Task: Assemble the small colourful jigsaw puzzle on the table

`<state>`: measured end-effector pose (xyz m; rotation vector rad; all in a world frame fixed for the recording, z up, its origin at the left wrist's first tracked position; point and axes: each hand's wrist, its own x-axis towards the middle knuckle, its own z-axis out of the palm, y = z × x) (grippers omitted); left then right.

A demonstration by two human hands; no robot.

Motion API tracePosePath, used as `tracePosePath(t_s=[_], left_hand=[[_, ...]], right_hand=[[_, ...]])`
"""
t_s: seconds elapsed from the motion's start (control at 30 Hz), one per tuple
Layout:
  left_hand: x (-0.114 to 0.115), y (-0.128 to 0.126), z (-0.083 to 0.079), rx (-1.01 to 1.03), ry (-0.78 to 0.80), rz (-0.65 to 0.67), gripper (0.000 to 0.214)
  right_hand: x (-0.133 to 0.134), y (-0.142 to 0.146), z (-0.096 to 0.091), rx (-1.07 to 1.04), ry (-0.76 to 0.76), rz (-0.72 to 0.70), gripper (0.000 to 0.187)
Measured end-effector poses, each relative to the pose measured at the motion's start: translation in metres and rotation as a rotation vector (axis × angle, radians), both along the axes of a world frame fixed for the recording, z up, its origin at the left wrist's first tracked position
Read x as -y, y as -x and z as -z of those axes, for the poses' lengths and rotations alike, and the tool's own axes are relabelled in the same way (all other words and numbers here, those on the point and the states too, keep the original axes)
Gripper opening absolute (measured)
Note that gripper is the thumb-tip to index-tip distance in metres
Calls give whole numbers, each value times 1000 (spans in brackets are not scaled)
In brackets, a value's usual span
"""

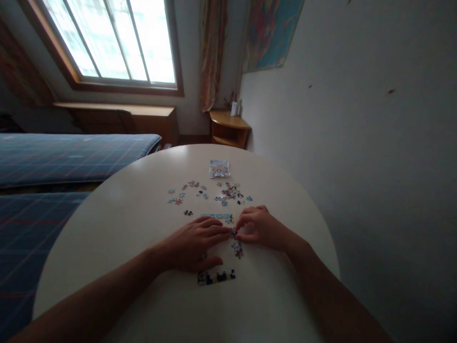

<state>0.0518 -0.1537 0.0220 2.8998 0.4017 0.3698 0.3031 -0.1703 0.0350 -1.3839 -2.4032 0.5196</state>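
Observation:
My left hand [194,243] lies flat on the round white table [135,224], fingers stretched toward a small cluster of joined jigsaw pieces [237,247]. My right hand [259,226] is curled, its fingertips pinched on a puzzle piece [233,233] where the two hands meet. A joined light-blue strip [217,216] lies just beyond my left fingers. A dark assembled strip [216,277] lies near my left thumb. Several loose pieces [228,193] are scattered farther out.
A small printed picture card [219,168] lies at the far side of the table. Blue plaid beds [53,157] stand to the left. A wooden corner shelf [228,127] and a window [114,40] are behind. A grey wall [357,143] runs on the right.

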Motion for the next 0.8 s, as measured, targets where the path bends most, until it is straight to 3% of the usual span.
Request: tracePosePath(t_s=[0.4,0.8], left_hand=[[1,-2,-3,34,42,7,55],[1,-5,-3,22,51,2,54]], right_hand=[[-4,-5,3,-95,-9,-207,9],[-2,-1,-4,-100,-15,-250,10]])
